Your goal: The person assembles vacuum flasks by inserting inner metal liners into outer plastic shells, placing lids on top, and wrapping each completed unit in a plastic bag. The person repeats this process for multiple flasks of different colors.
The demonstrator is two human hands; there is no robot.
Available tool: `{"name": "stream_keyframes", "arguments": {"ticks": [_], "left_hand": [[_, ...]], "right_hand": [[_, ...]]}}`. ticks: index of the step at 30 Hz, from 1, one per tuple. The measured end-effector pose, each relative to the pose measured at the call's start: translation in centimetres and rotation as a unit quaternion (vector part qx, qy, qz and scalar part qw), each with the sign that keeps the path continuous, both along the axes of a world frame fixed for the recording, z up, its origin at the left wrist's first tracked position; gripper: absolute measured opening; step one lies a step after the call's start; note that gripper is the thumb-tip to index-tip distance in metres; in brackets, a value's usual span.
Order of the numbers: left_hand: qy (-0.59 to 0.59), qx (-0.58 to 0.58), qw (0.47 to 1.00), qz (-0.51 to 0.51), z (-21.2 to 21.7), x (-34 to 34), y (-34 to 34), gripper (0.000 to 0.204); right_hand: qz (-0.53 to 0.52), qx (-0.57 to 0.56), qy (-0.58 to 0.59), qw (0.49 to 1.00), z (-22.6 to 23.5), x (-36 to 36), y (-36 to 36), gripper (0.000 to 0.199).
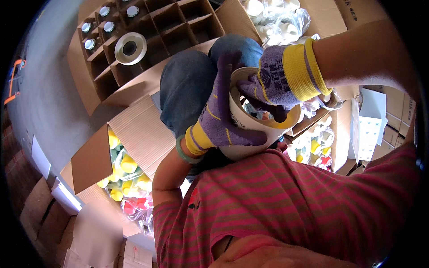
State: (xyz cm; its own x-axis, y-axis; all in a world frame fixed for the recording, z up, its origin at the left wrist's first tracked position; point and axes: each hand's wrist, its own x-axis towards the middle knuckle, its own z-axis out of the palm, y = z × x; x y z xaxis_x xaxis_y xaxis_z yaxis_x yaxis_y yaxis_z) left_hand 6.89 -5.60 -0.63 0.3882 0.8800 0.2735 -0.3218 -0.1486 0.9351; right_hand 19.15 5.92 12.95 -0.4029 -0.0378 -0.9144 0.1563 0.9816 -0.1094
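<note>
Both my hands wear purple gloves with yellow cuffs. My left hand (219, 120) is wrapped round the side of a white open-topped cylindrical container (250, 124), thumb and fingers spread along its wall. The container is tilted in my lap, and its opening shows a cream inner wall. My right hand (277, 76) reaches over the rim from the right, its fingers curled down into the opening. What those fingers hold, if anything, is hidden. Something small and bright shows inside, too unclear to name.
Ahead stands a divided carton (192, 20) with several white-capped bottles (132, 11) and a white ring-shaped piece (138, 50). Open cartons beside me hold yellow-topped and red-topped items (128, 164). White items in clear plastic (286, 27) lie at the far right.
</note>
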Motion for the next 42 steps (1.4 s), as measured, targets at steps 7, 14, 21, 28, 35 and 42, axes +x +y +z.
{"name": "stream_keyframes", "arguments": {"ticks": [7, 14, 21, 28, 35, 42], "left_hand": [[0.078, 0.058, 0.995, -0.018, 0.8, -1.8, 2.1, 0.137], [0.57, -0.029, 0.737, 0.362, -15.6, -19.9, 18.8, 0.05], [0.71, -0.034, 0.667, 0.222, -24.6, -24.1, 22.0, 0.063], [0.218, -0.012, 0.922, 0.32, -7.0, -14.6, 18.1, 0.047], [0.048, 0.234, 0.851, 0.468, 4.0, -5.4, 11.8, 0.033], [0.084, 0.279, 0.879, 0.378, 2.6, -7.5, 6.4, 0.044]], "right_hand": [[0.021, -0.047, 0.044, 0.998, -1.3, -0.2, 0.1, 0.034], [-0.022, -0.091, 0.061, 0.994, 1.2, -3.0, 2.4, 0.05], [-0.312, -0.209, 0.409, 0.832, 0.8, -0.2, 8.5, 0.04], [-0.561, -0.133, 0.494, 0.651, -6.7, -1.7, 12.1, 0.062], [-0.384, -0.418, 0.644, 0.513, -4.4, 1.1, 8.5, 0.074], [-0.21, -0.194, 0.669, 0.686, 0.0, 8.9, 3.0, 0.053]]}}
